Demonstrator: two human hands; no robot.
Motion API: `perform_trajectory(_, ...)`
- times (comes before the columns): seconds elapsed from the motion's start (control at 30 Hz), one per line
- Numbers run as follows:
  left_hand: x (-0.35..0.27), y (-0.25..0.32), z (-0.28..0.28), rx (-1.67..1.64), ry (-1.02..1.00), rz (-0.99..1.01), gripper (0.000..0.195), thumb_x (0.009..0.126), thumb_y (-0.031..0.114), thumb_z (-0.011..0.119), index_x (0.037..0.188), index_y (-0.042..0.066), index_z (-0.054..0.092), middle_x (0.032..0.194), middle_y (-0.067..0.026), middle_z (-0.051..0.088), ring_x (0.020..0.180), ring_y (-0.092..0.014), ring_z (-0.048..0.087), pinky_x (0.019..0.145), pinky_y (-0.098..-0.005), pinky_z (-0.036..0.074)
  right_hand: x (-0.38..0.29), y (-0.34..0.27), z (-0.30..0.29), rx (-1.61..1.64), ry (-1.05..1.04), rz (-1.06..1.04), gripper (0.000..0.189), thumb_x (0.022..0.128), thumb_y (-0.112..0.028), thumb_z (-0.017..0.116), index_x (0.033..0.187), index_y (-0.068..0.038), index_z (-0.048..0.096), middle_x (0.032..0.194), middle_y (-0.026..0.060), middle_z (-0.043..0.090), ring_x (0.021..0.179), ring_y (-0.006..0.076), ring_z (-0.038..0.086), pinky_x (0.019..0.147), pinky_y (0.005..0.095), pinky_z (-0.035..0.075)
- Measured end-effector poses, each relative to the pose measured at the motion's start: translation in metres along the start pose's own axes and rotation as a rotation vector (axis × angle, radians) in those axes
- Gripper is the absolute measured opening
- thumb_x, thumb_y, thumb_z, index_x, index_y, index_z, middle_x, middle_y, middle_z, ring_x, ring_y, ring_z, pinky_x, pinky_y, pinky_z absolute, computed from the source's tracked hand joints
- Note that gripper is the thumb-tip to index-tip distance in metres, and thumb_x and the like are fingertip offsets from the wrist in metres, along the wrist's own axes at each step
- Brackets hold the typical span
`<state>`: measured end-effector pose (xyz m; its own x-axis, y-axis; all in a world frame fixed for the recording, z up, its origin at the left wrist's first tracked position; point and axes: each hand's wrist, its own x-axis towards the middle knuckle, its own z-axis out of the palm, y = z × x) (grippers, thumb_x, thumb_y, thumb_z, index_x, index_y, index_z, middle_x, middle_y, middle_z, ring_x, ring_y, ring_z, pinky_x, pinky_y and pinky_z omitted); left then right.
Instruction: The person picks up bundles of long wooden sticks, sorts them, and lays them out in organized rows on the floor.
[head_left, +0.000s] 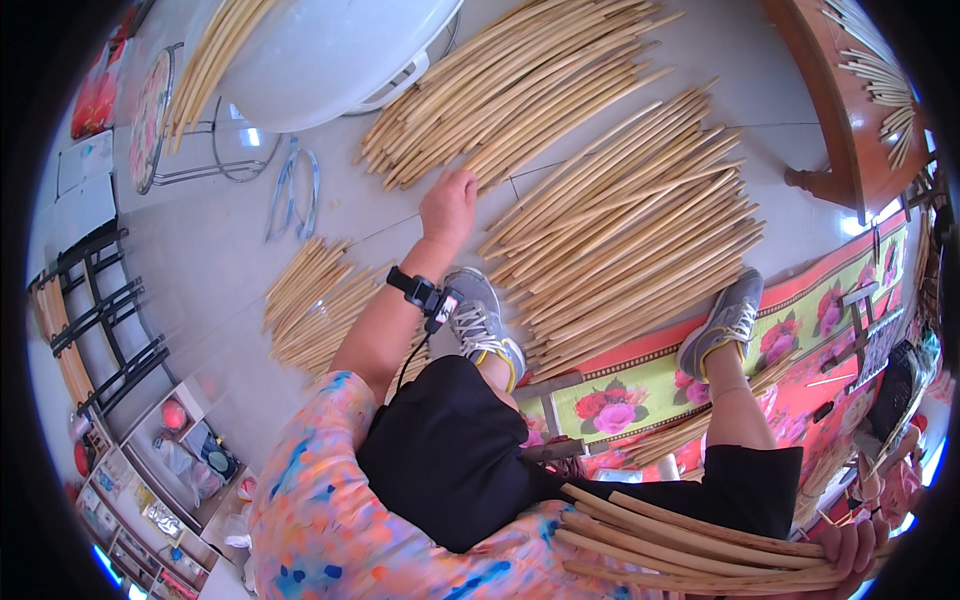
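Observation:
Peeled wooden sticks lie in rows on the tiled floor: an upper row (517, 82), a wide row (630, 232) before my shoes, and a shorter pile (307, 300) to the left. My left hand (450, 204) is at the lower left end of the upper row, its fingers curled by the stick ends; whether it grips one is hidden. At the lower right, my right hand (855, 551) is closed around a bundle of sticks (697, 544), which reaches across my lap. A black band with a small device is on my left wrist.
A large white plastic tub (337, 52) and a round stool (152, 120) stand at the upper left. A looped blue strap (289, 195) lies below them. A wooden table (840, 97) bearing sticks is at the upper right. A floral mat (600, 409) lies under my right shoe.

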<state>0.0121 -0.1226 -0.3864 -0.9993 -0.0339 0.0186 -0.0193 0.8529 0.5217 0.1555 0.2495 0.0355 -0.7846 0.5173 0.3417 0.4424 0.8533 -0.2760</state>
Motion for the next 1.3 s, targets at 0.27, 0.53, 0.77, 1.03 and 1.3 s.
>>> perform_trajectory(0.27,-0.006,-0.002,-0.006,0.156,-0.161,0.075,0.010,0.077,0.017,0.067,0.080,0.012,0.060,0.082,-0.0055,0.058,0.072,-0.030,0.060,0.059,-0.0414,0.049,0.001,0.004,0.000,0.659,-0.002,0.202,0.019,0.095,-0.015,0.041,0.099,-0.001,0.053,0.085,0.0079,0.055,0.073,0.0187,0.052,0.065,0.0334,0.043)
perform_trajectory(0.53,-0.014,0.007,0.000,0.217,-0.214,0.100,0.015,0.077,0.016,0.066,0.085,0.009,0.056,0.086,-0.0078,0.055,0.077,-0.030,0.060,0.061,-0.0422,0.049,0.008,-0.018,0.003,1.012,-0.093,0.452,0.009,0.095,-0.016,0.038,0.092,-0.010,0.045,0.074,-0.0004,0.047,0.066,0.0117,0.045,0.069,0.0295,0.037)
perform_trajectory(0.77,-0.016,0.010,0.002,0.160,-0.177,0.115,0.013,0.078,0.015,0.065,0.084,0.009,0.054,0.083,-0.0087,0.055,0.077,-0.030,0.058,0.062,-0.0418,0.047,0.019,-0.025,-0.001,1.875,-0.271,0.729,0.004,0.095,-0.014,0.040,0.093,-0.012,0.043,0.074,-0.0017,0.046,0.066,0.0116,0.044,0.070,0.0295,0.036)
perform_trajectory(1.03,-0.013,0.015,0.008,0.136,-0.233,0.152,0.015,0.079,0.017,0.064,0.090,0.010,0.056,0.089,-0.0075,0.057,0.075,-0.030,0.060,0.061,-0.0422,0.049,0.019,-0.022,-0.002,1.868,-0.275,0.738,0.003,0.094,-0.013,0.041,0.094,-0.011,0.044,0.074,-0.0013,0.047,0.067,0.0119,0.045,0.071,0.0298,0.037)
perform_trajectory(1.3,-0.008,0.025,0.012,0.180,-0.339,0.145,0.016,0.080,0.020,0.063,0.091,0.011,0.057,0.089,-0.0079,0.057,0.076,-0.031,0.061,0.061,-0.0421,0.050,0.019,-0.028,0.001,1.842,-0.245,0.745,0.011,0.095,-0.016,0.036,0.091,-0.010,0.044,0.071,-0.0017,0.045,0.064,0.0111,0.045,0.067,0.0283,0.038)
